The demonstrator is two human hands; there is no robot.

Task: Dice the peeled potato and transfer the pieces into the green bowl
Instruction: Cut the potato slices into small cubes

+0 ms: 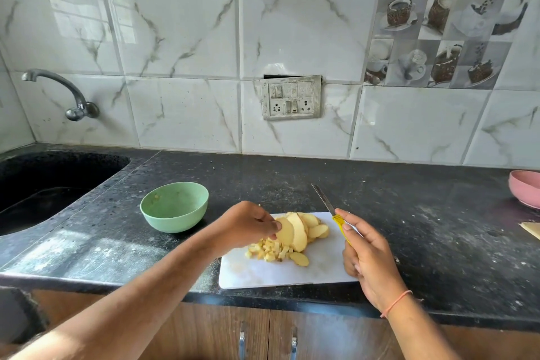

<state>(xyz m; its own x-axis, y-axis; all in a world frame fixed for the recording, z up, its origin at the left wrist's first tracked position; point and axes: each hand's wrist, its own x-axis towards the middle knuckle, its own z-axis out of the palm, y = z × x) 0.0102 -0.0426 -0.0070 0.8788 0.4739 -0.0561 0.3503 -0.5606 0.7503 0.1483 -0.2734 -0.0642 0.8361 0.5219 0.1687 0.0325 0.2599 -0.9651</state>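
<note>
A black speckled stone table runs left to right, with a dark sink sunk into its far left. Near its front edge lies a white rectangular cutting board. To the left of the board, a little farther back, stands the round green bowl, almost empty apart from a few scraps inside.

On the board leans a stack of pale yellow peeled potato slices, with a small heap of diced potato cubes just in front of it to the left. The left hand pinches the nearest slice. The right hand grips a yellow-handled knife, its blade pointing away, off the board.

Most slices look uncut, so dicing seems under way. The leaning stack could topple as a slice is pulled free, and cubes near the board's left edge could spill onto the table when scooped.
</note>
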